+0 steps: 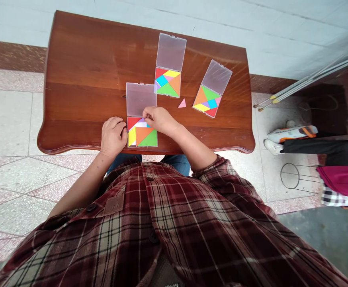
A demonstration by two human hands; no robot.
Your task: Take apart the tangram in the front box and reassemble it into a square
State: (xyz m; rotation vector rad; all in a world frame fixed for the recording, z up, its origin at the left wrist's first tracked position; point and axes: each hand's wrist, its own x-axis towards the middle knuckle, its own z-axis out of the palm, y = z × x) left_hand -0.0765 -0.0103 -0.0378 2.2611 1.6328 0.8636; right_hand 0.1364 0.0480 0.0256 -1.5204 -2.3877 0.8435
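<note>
My right hand [159, 120] reaches over the nearest tangram set [142, 145], its fingertips pinched on a lilac piece [143, 120] that is mostly hidden. My left hand [113, 136] rests curled on the table, against that set's left edge, holding nothing. Green, orange, yellow, red and white pieces fill the set's clear case, whose lid [141, 99] lies open beyond it. Two more filled sets, the middle one [168, 82] and the right one [206, 101], lie open farther away. A loose pink triangle [182, 103] sits between them.
All this lies on a dark polished wooden table [87, 79] with a curved front edge. To the right, a seated person's legs and white-orange sneakers [292, 134] sit beside a wire stand [292, 175], a magenta cloth [343, 181] and leaning metal rods [311, 81].
</note>
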